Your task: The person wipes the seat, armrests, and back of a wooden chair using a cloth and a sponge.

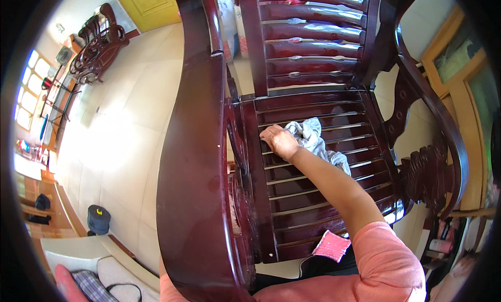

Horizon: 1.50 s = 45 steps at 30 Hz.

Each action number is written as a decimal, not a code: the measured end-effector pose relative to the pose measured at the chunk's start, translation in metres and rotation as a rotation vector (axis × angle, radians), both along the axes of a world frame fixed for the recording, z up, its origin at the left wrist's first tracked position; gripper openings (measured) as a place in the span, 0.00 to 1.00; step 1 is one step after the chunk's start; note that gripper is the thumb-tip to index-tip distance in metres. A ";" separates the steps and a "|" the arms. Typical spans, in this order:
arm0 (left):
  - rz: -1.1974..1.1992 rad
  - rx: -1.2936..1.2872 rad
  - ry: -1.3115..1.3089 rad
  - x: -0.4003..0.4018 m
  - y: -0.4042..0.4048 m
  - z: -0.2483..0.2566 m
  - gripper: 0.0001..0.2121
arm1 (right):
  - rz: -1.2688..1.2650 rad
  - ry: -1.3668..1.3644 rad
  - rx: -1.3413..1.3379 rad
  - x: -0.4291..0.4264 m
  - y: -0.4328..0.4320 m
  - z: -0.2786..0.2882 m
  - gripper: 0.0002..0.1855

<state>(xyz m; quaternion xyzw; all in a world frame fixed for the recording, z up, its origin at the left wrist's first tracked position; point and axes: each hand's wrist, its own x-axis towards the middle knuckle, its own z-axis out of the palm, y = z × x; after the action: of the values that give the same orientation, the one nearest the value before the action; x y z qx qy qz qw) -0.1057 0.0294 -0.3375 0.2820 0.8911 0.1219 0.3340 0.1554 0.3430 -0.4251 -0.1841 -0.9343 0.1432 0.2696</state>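
My right hand (278, 140) reaches over the slatted seat of a dark red-brown wooden armchair (313, 106), near the seat's left side rail. Its fingers are curled, and a crumpled grey-white cloth (309, 135) is bunched against the hand and trails right across the slats; the part under the palm is hidden. The broad wooden armrest (191, 157) stands left of the hand, and the slatted backrest (313, 32) rises beyond the seat. My left hand is out of view; only a bit of that arm's sleeve shows behind the armrest, at the bottom.
The carved right armrest (450, 129) curves around the seat's far side. A pink patch (332, 246) lies by the seat's front edge. Bags stand behind the backrest. At left are a dark round stool (98, 219), a light sofa (117, 274) and another carved wooden seat (101, 47).
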 end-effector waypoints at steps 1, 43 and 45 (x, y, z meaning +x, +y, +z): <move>-0.002 0.003 0.004 -0.002 -0.001 -0.003 0.08 | 0.003 0.001 0.002 0.001 0.001 0.000 0.05; 0.226 1.185 -0.397 0.082 -0.076 0.185 0.07 | -0.354 -0.521 0.163 0.113 0.030 0.027 0.09; 0.201 1.179 -0.382 0.097 -0.074 0.203 0.04 | -0.213 -0.487 0.162 0.068 0.012 0.025 0.08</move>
<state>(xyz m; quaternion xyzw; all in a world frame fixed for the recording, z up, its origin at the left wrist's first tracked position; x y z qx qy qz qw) -0.0085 -0.0445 -0.1343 0.3069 0.6210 0.6718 0.2625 0.2232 0.3550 -0.3999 -0.2878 -0.9555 -0.0097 0.0645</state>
